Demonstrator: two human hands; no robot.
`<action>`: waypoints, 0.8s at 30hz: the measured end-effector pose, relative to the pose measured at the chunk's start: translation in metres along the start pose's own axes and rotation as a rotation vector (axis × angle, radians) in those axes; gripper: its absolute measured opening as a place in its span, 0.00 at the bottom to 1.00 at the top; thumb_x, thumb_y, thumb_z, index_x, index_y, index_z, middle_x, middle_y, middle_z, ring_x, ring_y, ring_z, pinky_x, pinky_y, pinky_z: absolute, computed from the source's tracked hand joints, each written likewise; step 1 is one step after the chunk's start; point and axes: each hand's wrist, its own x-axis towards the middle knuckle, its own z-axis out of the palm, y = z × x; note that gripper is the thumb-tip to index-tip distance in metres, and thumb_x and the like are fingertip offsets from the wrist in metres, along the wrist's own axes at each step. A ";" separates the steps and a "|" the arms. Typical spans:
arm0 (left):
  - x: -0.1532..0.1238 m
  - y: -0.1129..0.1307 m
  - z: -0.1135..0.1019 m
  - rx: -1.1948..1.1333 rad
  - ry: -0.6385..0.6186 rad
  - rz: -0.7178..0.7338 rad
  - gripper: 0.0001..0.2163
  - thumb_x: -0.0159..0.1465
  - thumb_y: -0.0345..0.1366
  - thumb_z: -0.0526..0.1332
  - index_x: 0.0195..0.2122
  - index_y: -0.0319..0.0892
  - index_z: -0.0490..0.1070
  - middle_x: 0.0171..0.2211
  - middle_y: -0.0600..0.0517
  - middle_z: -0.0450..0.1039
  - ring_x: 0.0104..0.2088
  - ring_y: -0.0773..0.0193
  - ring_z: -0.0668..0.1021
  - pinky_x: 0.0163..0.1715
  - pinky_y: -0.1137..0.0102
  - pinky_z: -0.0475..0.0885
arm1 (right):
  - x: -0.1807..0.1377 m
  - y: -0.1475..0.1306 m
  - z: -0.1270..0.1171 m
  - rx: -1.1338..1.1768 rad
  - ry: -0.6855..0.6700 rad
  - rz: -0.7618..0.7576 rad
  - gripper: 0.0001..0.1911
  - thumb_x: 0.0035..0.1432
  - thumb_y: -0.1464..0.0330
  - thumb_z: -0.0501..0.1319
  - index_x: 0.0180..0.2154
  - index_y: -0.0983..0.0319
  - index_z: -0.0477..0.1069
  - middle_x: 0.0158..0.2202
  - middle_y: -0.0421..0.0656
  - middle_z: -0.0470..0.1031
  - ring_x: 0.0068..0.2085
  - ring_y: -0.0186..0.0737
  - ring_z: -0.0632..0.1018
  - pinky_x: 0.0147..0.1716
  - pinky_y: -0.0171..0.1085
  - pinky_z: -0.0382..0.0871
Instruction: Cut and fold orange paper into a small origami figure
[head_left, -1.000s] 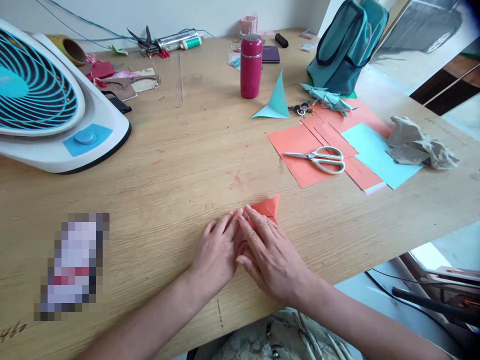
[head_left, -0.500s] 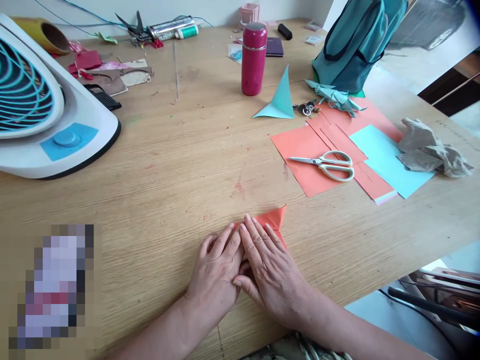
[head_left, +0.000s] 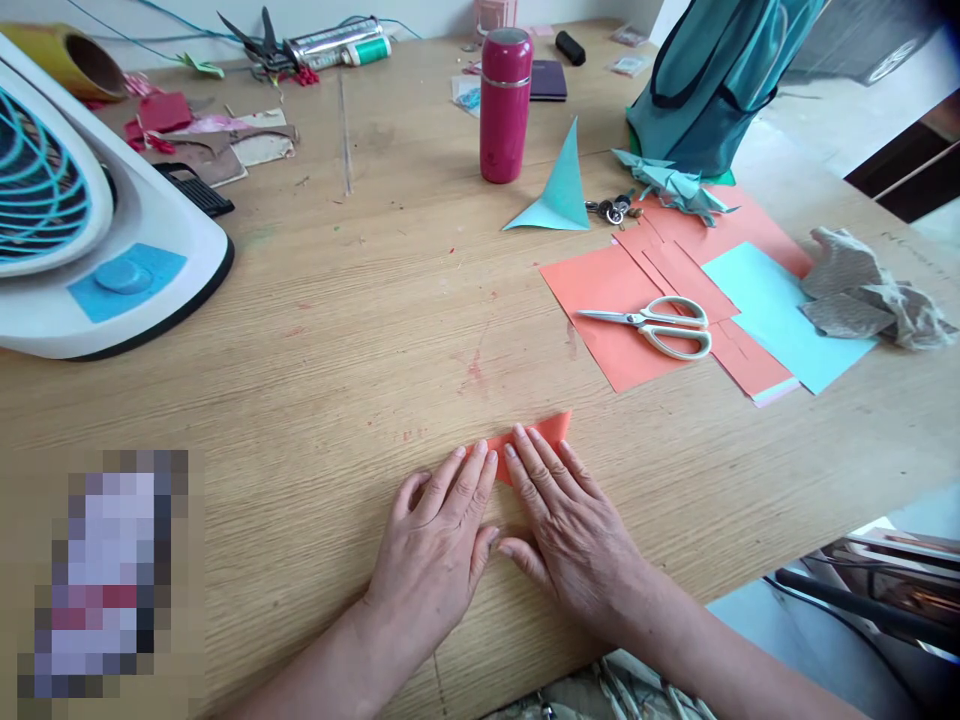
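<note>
A folded piece of orange paper (head_left: 553, 432) lies flat on the wooden table in front of me, largely covered by my hands. My left hand (head_left: 439, 535) rests palm down on its left part, with the fingers stretched out. On the right part, my right hand (head_left: 566, 530) presses down with flat, slightly spread fingers. A narrow gap separates the two hands, and orange shows between the fingertips. The paper's pointed right corner sticks out past my right fingers; its lower edge is hidden.
White-handled scissors (head_left: 667, 327) lie on orange sheets (head_left: 592, 300), beside a light blue sheet (head_left: 772, 310) and a crumpled grey cloth (head_left: 862, 290). Farther back are a folded blue paper (head_left: 559, 195), keys (head_left: 615, 210), a magenta flask (head_left: 504, 120) and a teal bag (head_left: 697, 100). A fan (head_left: 150, 230) stands left.
My right hand has slid right along the orange paper, away from my left hand, and the paper's right end now lies flatter. My left hand has stayed nearly in place.
</note>
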 end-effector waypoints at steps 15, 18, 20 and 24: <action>-0.002 -0.003 0.001 -0.020 -0.007 0.008 0.23 0.72 0.38 0.48 0.67 0.38 0.60 0.70 0.49 0.55 0.65 0.55 0.66 0.56 0.57 0.64 | -0.011 0.033 0.000 -0.140 -0.021 0.175 0.39 0.71 0.53 0.45 0.72 0.68 0.36 0.73 0.55 0.46 0.72 0.52 0.51 0.68 0.57 0.43; -0.002 -0.003 0.001 -0.023 -0.007 0.006 0.23 0.72 0.38 0.49 0.67 0.39 0.59 0.70 0.50 0.55 0.65 0.55 0.66 0.56 0.57 0.64 | -0.010 0.048 -0.003 -0.156 -0.033 0.251 0.38 0.71 0.53 0.44 0.73 0.65 0.35 0.73 0.53 0.46 0.72 0.52 0.52 0.68 0.60 0.43; -0.001 -0.002 0.000 -0.023 -0.003 0.001 0.24 0.72 0.38 0.50 0.68 0.39 0.59 0.70 0.49 0.55 0.65 0.54 0.65 0.56 0.57 0.65 | -0.010 0.057 -0.006 -0.141 -0.052 0.305 0.37 0.72 0.52 0.43 0.73 0.63 0.37 0.73 0.51 0.47 0.72 0.53 0.52 0.68 0.61 0.45; -0.002 -0.002 0.001 -0.023 0.001 -0.004 0.24 0.72 0.39 0.52 0.68 0.39 0.59 0.71 0.46 0.52 0.66 0.53 0.65 0.56 0.57 0.65 | -0.011 0.060 -0.014 -0.097 -0.001 0.398 0.35 0.73 0.54 0.40 0.73 0.63 0.36 0.73 0.51 0.47 0.72 0.52 0.51 0.67 0.60 0.48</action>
